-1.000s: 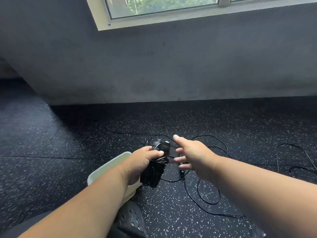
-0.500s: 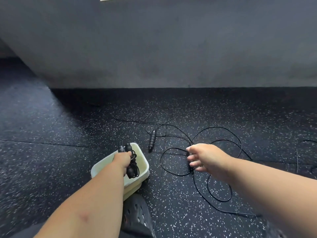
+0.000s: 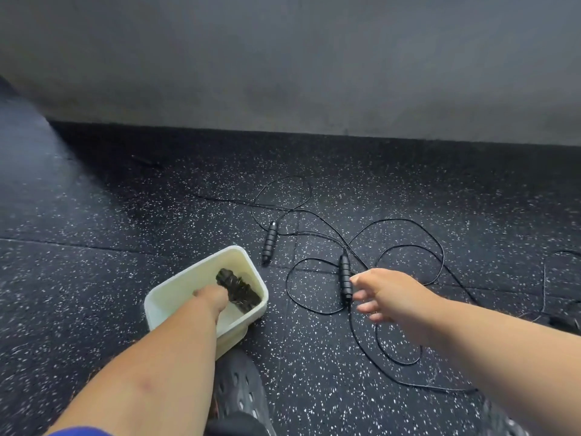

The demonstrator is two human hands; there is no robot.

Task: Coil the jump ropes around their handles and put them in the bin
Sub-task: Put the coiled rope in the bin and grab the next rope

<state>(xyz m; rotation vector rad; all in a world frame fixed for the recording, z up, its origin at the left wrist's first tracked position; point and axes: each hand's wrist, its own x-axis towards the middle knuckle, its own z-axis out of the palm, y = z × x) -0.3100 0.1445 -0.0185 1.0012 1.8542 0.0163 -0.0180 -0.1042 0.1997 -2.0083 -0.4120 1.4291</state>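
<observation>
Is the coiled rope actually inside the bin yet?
Inside. The coiled rope lies below the bin rim against its far wall, with the left hand at it; whether the hand grips it, cannot tell.

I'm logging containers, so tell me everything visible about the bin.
The bin is a pale cream, rectangular tub with rounded corners, plastic by its look, open-topped, upright on the speckled floor. A coiled black jump rope lies inside; the left hand reaches in, touching it.
</observation>
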